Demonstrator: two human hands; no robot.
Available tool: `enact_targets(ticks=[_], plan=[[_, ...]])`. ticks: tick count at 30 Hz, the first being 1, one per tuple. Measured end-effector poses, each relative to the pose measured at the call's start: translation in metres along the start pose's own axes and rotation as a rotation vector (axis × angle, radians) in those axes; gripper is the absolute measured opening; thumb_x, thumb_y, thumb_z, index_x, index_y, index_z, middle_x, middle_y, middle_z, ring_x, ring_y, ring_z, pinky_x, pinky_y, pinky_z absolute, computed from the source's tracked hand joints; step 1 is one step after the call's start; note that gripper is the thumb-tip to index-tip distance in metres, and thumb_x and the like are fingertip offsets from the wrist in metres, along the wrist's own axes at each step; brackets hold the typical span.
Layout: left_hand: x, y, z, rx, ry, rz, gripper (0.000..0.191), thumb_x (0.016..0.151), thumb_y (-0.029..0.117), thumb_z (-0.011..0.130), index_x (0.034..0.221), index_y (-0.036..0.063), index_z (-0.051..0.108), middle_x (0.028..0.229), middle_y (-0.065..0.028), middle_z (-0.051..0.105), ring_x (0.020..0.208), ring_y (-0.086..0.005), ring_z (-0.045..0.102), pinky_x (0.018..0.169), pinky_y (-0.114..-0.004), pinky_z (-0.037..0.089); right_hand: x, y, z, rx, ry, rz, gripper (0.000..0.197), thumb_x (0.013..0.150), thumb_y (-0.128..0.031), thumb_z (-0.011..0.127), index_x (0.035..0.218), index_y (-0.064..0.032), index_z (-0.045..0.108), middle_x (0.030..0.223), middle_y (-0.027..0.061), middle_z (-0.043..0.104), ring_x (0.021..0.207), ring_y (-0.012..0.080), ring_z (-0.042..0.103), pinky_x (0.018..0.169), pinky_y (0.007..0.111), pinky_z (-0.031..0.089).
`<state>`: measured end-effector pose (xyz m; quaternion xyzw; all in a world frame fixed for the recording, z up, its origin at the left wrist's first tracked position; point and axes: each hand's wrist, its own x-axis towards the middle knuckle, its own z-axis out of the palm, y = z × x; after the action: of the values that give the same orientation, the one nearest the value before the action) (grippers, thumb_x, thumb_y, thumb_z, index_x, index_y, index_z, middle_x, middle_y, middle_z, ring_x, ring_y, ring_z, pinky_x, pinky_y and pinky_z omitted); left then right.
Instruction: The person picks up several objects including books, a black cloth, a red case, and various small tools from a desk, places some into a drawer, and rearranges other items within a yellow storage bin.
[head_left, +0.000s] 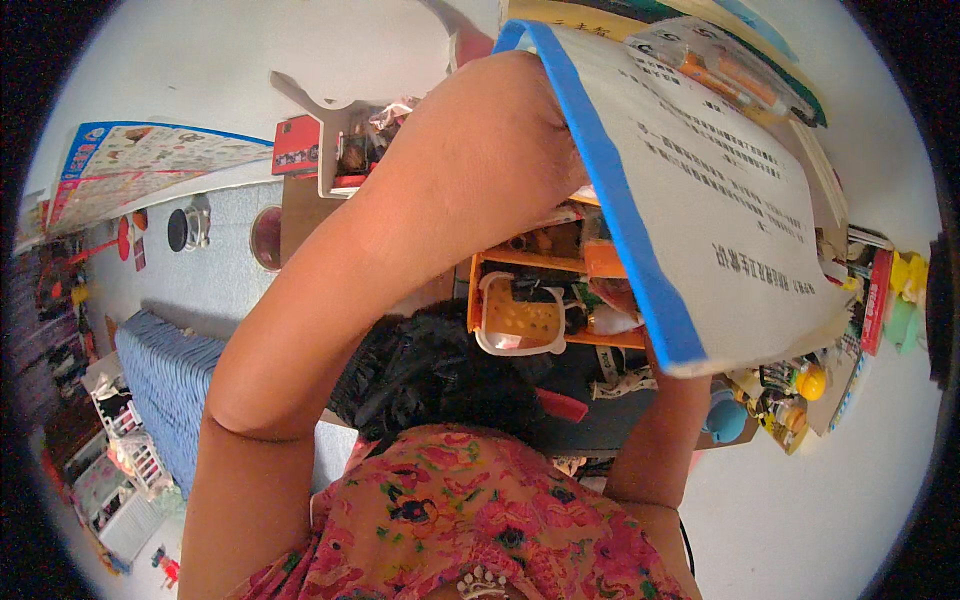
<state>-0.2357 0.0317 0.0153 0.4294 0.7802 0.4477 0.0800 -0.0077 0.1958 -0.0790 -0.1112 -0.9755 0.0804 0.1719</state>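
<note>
A printed sheet or booklet with a blue edge strip (750, 210) stands tilted across the upper right. My left hand (544, 112) is at the upper end of that blue strip, its fingers hidden behind it. My right forearm rises behind the sheet's lower corner, and the right hand is hidden there. Below my left forearm is an orange-framed organizer (525, 259) with small items in its compartments. A translucent plastic container (523, 315) is at its near side. A red object (562, 405) lies on a dark surface closer to my body.
Behind the sheet stand books and a clear pouch (720, 67) with orange items. A light blue object (726, 416) and a yellow object (811, 382) are at the right. A red box (296, 146) stands beyond my left arm. A blue ribbed cushion or cover (169, 382) is at the left.
</note>
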Motion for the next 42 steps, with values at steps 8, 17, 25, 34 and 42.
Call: enact_targets(ticks=[8,17,25,34,42], plan=[[0.001,0.005,-0.003,-0.020,-0.035,-0.083,0.020,0.086,0.022,0.065,0.095,0.0059,0.073,0.084,-0.0217,0.069,0.080,-0.0417,0.066,0.070,-0.047,0.055,0.011,-0.007,-0.007,0.053,-0.055,0.104,0.032,0.081,-0.006,0.066,0.112,-0.0099,0.070,0.109,0.0133,0.068,0.102,0.0355,0.064,0.091,0.046,0.050],[0.002,0.007,-0.002,-0.017,-0.012,-0.081,0.021,0.085,0.025,0.067,0.092,0.0058,0.073,0.080,-0.0221,0.068,0.077,-0.0419,0.066,0.069,-0.047,0.056,0.020,-0.010,-0.007,0.065,-0.073,0.117,0.033,0.080,-0.005,0.065,0.112,-0.0098,0.069,0.107,0.0130,0.068,0.101,0.0347,0.064,0.090,0.046,0.050],[0.002,0.007,-0.003,0.004,-0.026,-0.128,0.022,0.086,0.025,0.065,0.093,0.0056,0.073,0.080,-0.0219,0.068,0.077,-0.0417,0.066,0.069,-0.048,0.055,0.030,-0.022,0.005,0.085,-0.079,0.086,0.034,0.079,-0.005,0.065,0.113,-0.0097,0.069,0.106,0.0128,0.067,0.100,0.0339,0.064,0.089,0.046,0.050],[0.001,0.005,-0.001,-0.056,0.012,-0.055,0.024,0.087,0.026,0.064,0.092,0.0045,0.072,0.081,-0.0229,0.068,0.078,-0.0429,0.066,0.069,-0.048,0.055,0.058,-0.043,0.009,0.032,-0.253,-0.054,0.036,0.078,-0.004,0.065,0.113,-0.0096,0.068,0.105,0.0125,0.067,0.099,0.0331,0.064,0.088,0.045,0.050],[0.001,0.008,-0.005,-0.036,-0.040,-0.150,0.025,0.086,0.027,0.066,0.092,0.0037,0.072,0.080,-0.0244,0.067,0.076,-0.0438,0.065,0.068,-0.048,0.055,0.069,-0.071,-0.022,-0.055,-0.444,-0.091,0.036,0.076,-0.004,0.064,0.112,-0.0085,0.067,0.102,0.0126,0.065,0.097,0.0321,0.063,0.086,0.045,0.050]])
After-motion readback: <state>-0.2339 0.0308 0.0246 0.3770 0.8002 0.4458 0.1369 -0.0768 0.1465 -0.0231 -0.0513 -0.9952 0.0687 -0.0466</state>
